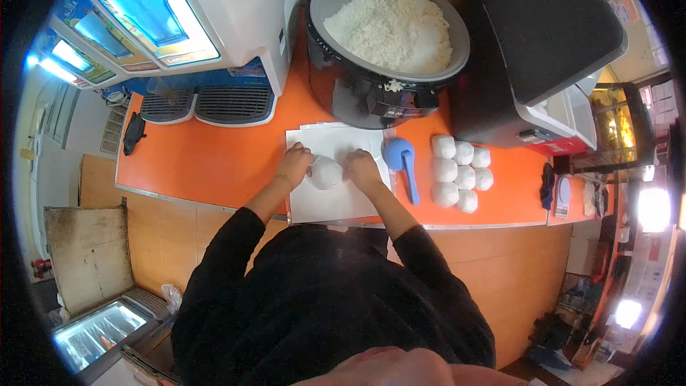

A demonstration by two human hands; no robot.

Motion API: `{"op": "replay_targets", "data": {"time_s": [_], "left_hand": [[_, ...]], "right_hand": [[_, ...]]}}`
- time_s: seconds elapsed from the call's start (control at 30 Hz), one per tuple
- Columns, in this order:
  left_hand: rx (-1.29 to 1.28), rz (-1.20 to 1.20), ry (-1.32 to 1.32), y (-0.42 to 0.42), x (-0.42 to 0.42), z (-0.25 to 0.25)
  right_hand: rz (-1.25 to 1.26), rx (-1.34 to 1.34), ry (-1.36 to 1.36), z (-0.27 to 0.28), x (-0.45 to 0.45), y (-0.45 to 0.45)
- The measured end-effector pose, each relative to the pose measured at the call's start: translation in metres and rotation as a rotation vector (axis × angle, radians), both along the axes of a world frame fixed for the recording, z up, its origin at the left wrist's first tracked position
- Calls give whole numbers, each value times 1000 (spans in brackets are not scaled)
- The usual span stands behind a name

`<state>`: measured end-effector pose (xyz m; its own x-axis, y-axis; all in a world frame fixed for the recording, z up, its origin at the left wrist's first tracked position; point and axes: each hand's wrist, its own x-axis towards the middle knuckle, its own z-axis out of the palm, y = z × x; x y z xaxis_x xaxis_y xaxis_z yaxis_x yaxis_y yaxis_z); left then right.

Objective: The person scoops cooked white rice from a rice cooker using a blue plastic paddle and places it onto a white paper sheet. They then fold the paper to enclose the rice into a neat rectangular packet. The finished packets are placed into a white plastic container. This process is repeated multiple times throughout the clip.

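Observation:
A rounded portion of rice wrapped in white paper (326, 172) rests on a stack of white paper sheets (316, 206) at the counter's front edge. My left hand (296, 164) grips the wrapper's left end with curled fingers. On the other side, my right hand (362, 169) pinches its right end; the fingertips are partly hidden. To the right of the sheets lies a blue plastic scoop (401, 156), its handle towards me. Several finished white wrapped bundles (445, 170) sit in rows beyond it. Behind the sheets stands a large rice cooker (388, 94) heaped with cooked white rice (394, 29).
A drink dispenser (252, 10) with drip trays (233, 104) occupies the back left of the orange counter (214, 155). At the back right, a black-lidded cool box (552, 32) stands partly open. A small scale (562, 193) and a dark cloth (547, 186) lie far right.

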<state>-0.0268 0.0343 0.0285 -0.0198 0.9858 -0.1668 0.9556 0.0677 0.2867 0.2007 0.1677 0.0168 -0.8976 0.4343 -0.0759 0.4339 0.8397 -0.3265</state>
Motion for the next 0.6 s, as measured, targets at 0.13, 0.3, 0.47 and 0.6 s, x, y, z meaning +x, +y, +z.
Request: {"op": "replay_targets", "data": {"time_s": [0.13,0.3,0.47,0.6], "left_hand": [[53,7,-77,-38,8,-18],[366,198,54,-68,61,-35],[303,554,-417,-43,100,-5],[-9,958,-1484,3,78,8]], "right_hand": [[38,108,264,-4,25,-28],[-155,157,317,-33,33,-74],[-282,144,356,-2,13,-100],[-184,285,380,20,20,-76]]}}
